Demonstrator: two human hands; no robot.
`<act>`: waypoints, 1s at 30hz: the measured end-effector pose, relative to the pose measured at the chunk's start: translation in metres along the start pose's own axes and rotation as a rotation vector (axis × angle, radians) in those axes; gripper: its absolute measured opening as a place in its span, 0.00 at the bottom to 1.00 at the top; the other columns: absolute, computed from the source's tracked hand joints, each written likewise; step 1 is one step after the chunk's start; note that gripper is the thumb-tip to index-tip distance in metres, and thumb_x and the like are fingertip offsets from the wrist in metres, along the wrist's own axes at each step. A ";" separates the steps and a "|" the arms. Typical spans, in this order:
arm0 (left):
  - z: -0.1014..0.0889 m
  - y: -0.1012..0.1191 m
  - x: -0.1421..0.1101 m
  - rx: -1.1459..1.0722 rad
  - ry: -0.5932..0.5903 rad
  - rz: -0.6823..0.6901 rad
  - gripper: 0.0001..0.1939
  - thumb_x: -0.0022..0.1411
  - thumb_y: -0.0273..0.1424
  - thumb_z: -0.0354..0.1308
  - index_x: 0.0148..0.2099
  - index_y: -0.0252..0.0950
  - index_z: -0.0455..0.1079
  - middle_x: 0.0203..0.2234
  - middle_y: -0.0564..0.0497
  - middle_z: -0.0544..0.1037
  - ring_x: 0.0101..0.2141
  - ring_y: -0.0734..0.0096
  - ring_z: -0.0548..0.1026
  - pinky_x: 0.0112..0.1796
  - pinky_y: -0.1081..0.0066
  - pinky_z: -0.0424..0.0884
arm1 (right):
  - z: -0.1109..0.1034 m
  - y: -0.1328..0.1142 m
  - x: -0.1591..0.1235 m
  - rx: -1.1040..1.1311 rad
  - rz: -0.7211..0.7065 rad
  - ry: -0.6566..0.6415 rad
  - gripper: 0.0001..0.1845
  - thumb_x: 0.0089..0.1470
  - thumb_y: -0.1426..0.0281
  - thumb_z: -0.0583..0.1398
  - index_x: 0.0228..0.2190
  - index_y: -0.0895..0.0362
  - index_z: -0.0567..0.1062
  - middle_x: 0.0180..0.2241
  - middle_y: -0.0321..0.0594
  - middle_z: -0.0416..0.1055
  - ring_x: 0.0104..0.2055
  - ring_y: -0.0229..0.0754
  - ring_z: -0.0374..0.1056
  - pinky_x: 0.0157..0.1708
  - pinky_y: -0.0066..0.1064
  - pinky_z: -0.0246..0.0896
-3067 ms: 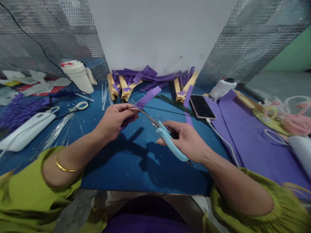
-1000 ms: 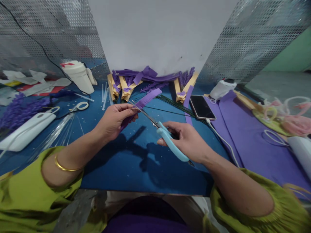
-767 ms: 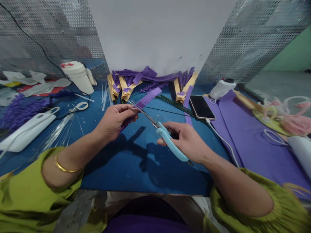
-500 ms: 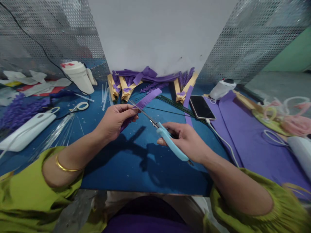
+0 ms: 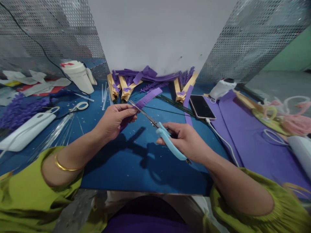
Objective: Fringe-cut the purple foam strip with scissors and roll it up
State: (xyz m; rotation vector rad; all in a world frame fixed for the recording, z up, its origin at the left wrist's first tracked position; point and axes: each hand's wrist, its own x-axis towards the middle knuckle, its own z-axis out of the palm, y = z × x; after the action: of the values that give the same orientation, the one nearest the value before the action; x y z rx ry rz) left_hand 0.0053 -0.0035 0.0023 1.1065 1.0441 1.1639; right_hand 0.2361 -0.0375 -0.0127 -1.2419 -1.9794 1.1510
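Note:
Pinched in my left hand (image 5: 120,119) is a purple strip (image 5: 150,98), its free end angling up to the right; whether it is paper or foam I cannot tell. My right hand (image 5: 186,139) is wrapped round light-blue-handled scissors (image 5: 170,144). Their blades reach the strip right at my left fingertips and cross it there. Part of the strip hangs below my left fingers. Shadows of both hands fall on the blue tabletop (image 5: 145,174) beneath.
Small paper-wrapped lavender bunches (image 5: 126,92) and green stems (image 5: 173,105) lie at the back. A phone (image 5: 202,107) with a cable is to the right, beside purple sheets (image 5: 245,139). On the left are a white cup (image 5: 77,76), a glue gun (image 5: 29,129) and loose lavender (image 5: 21,110).
The scissors have shifted very slightly left and their blades look closer together on the strip. My left hand and the strip have hardly moved.

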 end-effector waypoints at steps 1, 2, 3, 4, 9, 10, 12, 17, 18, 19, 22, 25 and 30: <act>0.000 0.000 0.000 0.002 0.002 -0.004 0.06 0.47 0.29 0.68 0.25 0.33 0.75 0.17 0.54 0.73 0.21 0.79 0.68 0.25 0.78 0.62 | 0.000 0.000 0.000 -0.002 -0.001 -0.001 0.13 0.51 0.60 0.65 0.30 0.56 0.73 0.24 0.31 0.59 0.25 0.34 0.52 0.25 0.28 0.48; -0.001 0.000 0.000 0.007 0.005 -0.010 0.06 0.47 0.29 0.68 0.25 0.34 0.75 0.17 0.54 0.73 0.21 0.78 0.68 0.25 0.78 0.62 | 0.000 0.000 0.001 -0.006 -0.005 -0.004 0.13 0.51 0.60 0.65 0.30 0.56 0.72 0.24 0.31 0.59 0.25 0.34 0.52 0.25 0.28 0.48; -0.002 0.000 0.000 0.010 0.009 -0.014 0.06 0.46 0.29 0.68 0.25 0.34 0.75 0.17 0.54 0.73 0.21 0.78 0.68 0.24 0.78 0.62 | 0.000 0.000 0.001 -0.010 -0.008 -0.006 0.13 0.51 0.60 0.65 0.30 0.56 0.72 0.24 0.31 0.59 0.25 0.34 0.52 0.25 0.28 0.48; -0.002 0.000 0.000 0.012 0.009 -0.017 0.06 0.46 0.29 0.69 0.25 0.34 0.75 0.17 0.54 0.73 0.21 0.78 0.68 0.24 0.78 0.62 | -0.001 0.000 0.001 -0.013 -0.011 -0.008 0.13 0.51 0.60 0.65 0.30 0.56 0.73 0.24 0.31 0.59 0.25 0.34 0.52 0.25 0.28 0.48; -0.004 -0.002 0.002 -0.007 -0.011 -0.027 0.06 0.48 0.30 0.69 0.26 0.34 0.76 0.18 0.54 0.74 0.22 0.79 0.70 0.25 0.79 0.62 | -0.002 -0.002 0.001 0.018 0.005 -0.019 0.12 0.51 0.60 0.66 0.32 0.56 0.74 0.24 0.31 0.59 0.25 0.34 0.51 0.24 0.28 0.47; -0.004 -0.002 0.003 -0.014 -0.012 -0.030 0.06 0.48 0.30 0.69 0.27 0.34 0.77 0.19 0.53 0.75 0.23 0.79 0.70 0.25 0.79 0.63 | -0.002 -0.002 0.001 0.028 0.015 -0.019 0.12 0.50 0.61 0.66 0.32 0.56 0.74 0.24 0.31 0.59 0.24 0.34 0.51 0.24 0.28 0.46; -0.004 -0.002 0.004 -0.031 -0.007 -0.032 0.07 0.48 0.30 0.70 0.29 0.34 0.77 0.21 0.53 0.76 0.24 0.78 0.71 0.26 0.79 0.65 | -0.002 -0.002 0.000 0.046 0.034 -0.018 0.12 0.50 0.61 0.66 0.32 0.56 0.75 0.24 0.31 0.59 0.24 0.34 0.50 0.24 0.28 0.46; -0.003 -0.001 0.002 -0.021 0.001 -0.032 0.06 0.48 0.30 0.70 0.29 0.34 0.78 0.20 0.54 0.75 0.24 0.79 0.71 0.27 0.80 0.65 | -0.001 -0.003 0.001 0.017 0.060 0.018 0.13 0.50 0.60 0.66 0.34 0.55 0.76 0.24 0.31 0.60 0.24 0.34 0.52 0.24 0.29 0.48; -0.003 -0.001 0.002 -0.011 -0.002 -0.025 0.06 0.48 0.30 0.70 0.29 0.34 0.77 0.19 0.54 0.75 0.23 0.79 0.70 0.27 0.80 0.65 | -0.001 -0.003 0.001 -0.008 0.059 0.030 0.14 0.49 0.60 0.66 0.35 0.55 0.76 0.24 0.31 0.61 0.25 0.35 0.53 0.24 0.29 0.48; -0.003 -0.001 0.001 -0.002 -0.004 -0.015 0.06 0.48 0.31 0.70 0.28 0.34 0.77 0.19 0.54 0.74 0.23 0.79 0.69 0.26 0.80 0.64 | -0.001 -0.004 0.001 -0.032 0.057 0.038 0.14 0.48 0.60 0.66 0.35 0.54 0.76 0.25 0.31 0.62 0.25 0.35 0.54 0.25 0.29 0.49; -0.002 -0.001 0.001 0.020 -0.009 0.013 0.07 0.49 0.32 0.70 0.26 0.35 0.76 0.18 0.55 0.73 0.22 0.79 0.68 0.26 0.79 0.63 | 0.000 -0.006 0.000 -0.072 0.050 0.045 0.15 0.48 0.59 0.67 0.36 0.53 0.76 0.26 0.32 0.65 0.27 0.36 0.56 0.27 0.30 0.52; -0.001 -0.001 0.001 0.028 -0.016 0.027 0.07 0.49 0.31 0.69 0.25 0.35 0.75 0.18 0.55 0.73 0.22 0.79 0.68 0.26 0.79 0.62 | 0.000 -0.007 0.000 -0.081 0.054 0.047 0.16 0.48 0.59 0.67 0.37 0.54 0.76 0.27 0.33 0.66 0.27 0.37 0.57 0.29 0.30 0.53; 0.000 -0.001 0.000 0.032 -0.021 0.030 0.07 0.49 0.32 0.69 0.25 0.35 0.76 0.19 0.54 0.73 0.22 0.78 0.68 0.26 0.77 0.63 | 0.000 -0.008 0.000 -0.077 0.049 0.040 0.16 0.48 0.58 0.66 0.35 0.55 0.76 0.25 0.32 0.65 0.26 0.37 0.56 0.28 0.30 0.52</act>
State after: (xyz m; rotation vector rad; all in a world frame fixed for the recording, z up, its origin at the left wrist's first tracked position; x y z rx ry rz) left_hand 0.0054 -0.0032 0.0013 1.1605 1.0363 1.1610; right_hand 0.2323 -0.0390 -0.0061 -1.3485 -1.9905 1.0742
